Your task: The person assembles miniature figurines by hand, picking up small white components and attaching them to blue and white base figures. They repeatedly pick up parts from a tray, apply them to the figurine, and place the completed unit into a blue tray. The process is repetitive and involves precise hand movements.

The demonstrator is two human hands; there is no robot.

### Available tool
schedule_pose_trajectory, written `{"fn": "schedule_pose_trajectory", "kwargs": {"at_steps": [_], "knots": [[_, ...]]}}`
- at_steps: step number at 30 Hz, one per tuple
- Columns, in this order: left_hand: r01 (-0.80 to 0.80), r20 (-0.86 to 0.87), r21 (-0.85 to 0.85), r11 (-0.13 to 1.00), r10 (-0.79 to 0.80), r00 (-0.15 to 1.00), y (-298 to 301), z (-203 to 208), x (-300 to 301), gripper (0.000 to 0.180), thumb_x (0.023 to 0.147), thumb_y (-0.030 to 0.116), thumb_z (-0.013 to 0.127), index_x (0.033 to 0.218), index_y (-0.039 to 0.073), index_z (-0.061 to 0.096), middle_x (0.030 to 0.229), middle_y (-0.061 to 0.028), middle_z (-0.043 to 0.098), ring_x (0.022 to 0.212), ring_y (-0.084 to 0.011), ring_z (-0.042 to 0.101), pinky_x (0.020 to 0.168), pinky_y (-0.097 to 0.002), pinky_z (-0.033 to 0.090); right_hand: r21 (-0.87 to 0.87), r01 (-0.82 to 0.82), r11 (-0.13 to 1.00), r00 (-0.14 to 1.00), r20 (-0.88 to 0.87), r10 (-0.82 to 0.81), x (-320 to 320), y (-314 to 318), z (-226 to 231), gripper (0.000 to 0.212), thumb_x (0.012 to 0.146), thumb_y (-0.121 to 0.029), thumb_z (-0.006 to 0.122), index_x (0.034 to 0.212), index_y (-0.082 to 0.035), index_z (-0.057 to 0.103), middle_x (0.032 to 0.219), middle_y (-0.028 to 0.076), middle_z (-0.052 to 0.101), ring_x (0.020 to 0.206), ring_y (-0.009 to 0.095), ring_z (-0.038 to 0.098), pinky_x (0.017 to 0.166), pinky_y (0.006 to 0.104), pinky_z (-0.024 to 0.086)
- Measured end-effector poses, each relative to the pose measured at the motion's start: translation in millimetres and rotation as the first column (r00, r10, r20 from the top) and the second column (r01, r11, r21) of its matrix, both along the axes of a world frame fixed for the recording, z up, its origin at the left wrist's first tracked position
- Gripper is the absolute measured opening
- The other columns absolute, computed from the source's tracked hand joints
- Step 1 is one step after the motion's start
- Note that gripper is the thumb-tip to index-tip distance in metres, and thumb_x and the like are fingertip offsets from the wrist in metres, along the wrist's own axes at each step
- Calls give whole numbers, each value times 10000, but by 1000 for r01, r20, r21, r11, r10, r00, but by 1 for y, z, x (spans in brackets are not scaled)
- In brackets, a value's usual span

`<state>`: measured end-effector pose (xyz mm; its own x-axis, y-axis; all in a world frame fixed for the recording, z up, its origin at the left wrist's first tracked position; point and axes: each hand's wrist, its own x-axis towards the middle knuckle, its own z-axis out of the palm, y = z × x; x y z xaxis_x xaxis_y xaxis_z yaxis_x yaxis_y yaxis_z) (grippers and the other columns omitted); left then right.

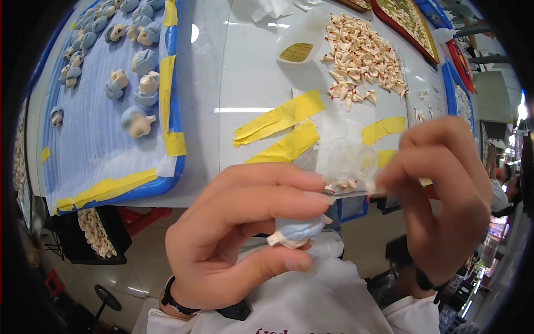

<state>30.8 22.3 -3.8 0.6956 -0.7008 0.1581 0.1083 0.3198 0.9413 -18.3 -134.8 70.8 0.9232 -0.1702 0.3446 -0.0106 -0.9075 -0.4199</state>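
Note:
Between its thumb and fingers, my left hand point(233, 234) grips a small doll head point(300, 229) with pale blue moulded hair and a cream stub pointing to the left. My right hand point(445, 195) is raised to the right of it, apart from the head. Its thumb and fingertips are pinched together beside a clear round dish point(345, 158); motion blur obscures a tiny pale thing at the tips. Beyond the hands, a heap of cream pointed pieces point(361, 53) with red tips lies on the white table point(239, 72).
Left stands a blue tray point(177, 83) lined with bluish cloth, holding several blue-haired doll heads point(143, 61). A translucent bottle point(300, 39) and yellow tape strips point(278, 119) are mid-table. A red-rimmed tray point(414, 33) sits far right; a black bin point(119, 234) is below left.

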Motion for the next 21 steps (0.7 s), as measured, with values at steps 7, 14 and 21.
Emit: {"fn": "schedule_pose_trajectory", "kwargs": {"at_steps": [7, 14, 21], "knots": [[-63, 138, -1, 998, 62, 989, -9, 3, -6, 450, 635, 183, 782, 947, -28, 537, 955, -182, 520, 762, -183, 550, 653, -252, 469, 201, -309, 930, 951, 67, 301, -20, -12, -12, 176, 601, -4, 696, 692, -78, 564, 665, 39, 483, 581, 145, 448, 524, 240, 347], [-153, 369, 65, 986, 118, 922, -11, 0, -8, 399, 609, 148, 781, 906, -27, 581, 895, -159, 563, 738, -159, 512, 671, -236, 429, 14, -209, 978, 975, 84, 208, -26, -3, -11, 211, 550, 23, 672, 703, -74, 563, 659, 41, 487, 553, 154, 434, 502, 256, 340], [-324, 551, 143, 935, 197, 811, -7, 11, -17, 361, 559, 32, 764, 876, -27, 602, 854, -151, 586, 726, -171, 502, 657, -234, 394, -166, -293, 942, 956, -19, 294, -24, 5, -8, 242, 544, -6, 686, 724, -86, 545, 668, 35, 492, 550, 164, 443, 498, 273, 347]]}}
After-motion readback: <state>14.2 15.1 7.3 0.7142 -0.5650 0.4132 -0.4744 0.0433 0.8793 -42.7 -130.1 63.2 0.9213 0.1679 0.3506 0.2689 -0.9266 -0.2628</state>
